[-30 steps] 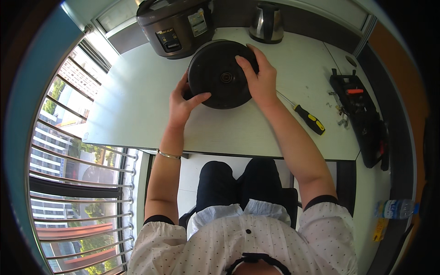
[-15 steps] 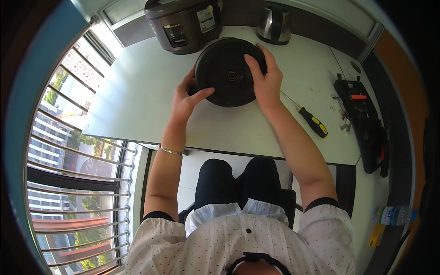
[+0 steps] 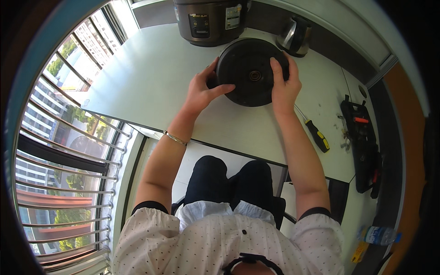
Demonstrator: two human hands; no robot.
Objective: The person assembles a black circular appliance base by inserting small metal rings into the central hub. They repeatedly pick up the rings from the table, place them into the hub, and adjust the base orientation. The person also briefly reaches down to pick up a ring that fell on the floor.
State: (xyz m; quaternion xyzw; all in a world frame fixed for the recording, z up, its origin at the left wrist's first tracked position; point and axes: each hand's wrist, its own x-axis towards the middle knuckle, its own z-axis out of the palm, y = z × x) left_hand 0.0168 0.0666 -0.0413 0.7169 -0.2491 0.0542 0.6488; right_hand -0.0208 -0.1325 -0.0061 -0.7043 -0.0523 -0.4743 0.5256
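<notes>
A thick, round black object (image 3: pixel 238 87) with a small ringed spot at its centre stands tilted up toward me above the white table; I cannot tell its kind. My left hand (image 3: pixel 204 90) grips its lower left edge, thumb on the face and fingers round the side. On its right side, my right hand (image 3: pixel 285 87) holds the rim, with the thumb pressed on the face and the fingers behind. Just right of that wrist lies a screwdriver (image 3: pixel 317 136) with a black and yellow handle, its shaft partly hidden by my arm.
Behind the round object stand a dark rice cooker (image 3: pixel 209 23) and a metal kettle (image 3: pixel 294 36). At right an open black tool case (image 3: pixel 360 137) lies beside small scattered metal pieces (image 3: pixel 344 137). A water bottle (image 3: pixel 379 235) is at lower right; a barred window (image 3: pixel 68 160) is at left.
My view has turned, so the table and its things sit differently in the picture. Both hands keep hold of the round black object, which looks much the same in tilt.
</notes>
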